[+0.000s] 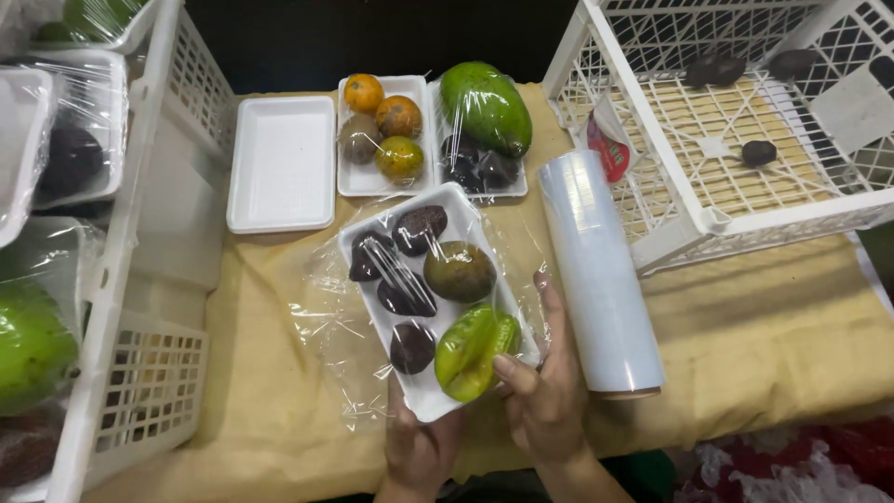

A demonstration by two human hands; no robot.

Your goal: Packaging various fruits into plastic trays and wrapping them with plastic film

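At the near end of the white foam tray (430, 396), your left hand (416, 450) grips its edge from below while your right hand (543, 391) pinches the glossy green starfruit (473, 349) corner. Crinkled clear film (326, 317) spreads under the tray; a smooth film roll (601, 270) lies just right.

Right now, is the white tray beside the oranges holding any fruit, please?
No, the white tray left of the orange-filled tray holds nothing.
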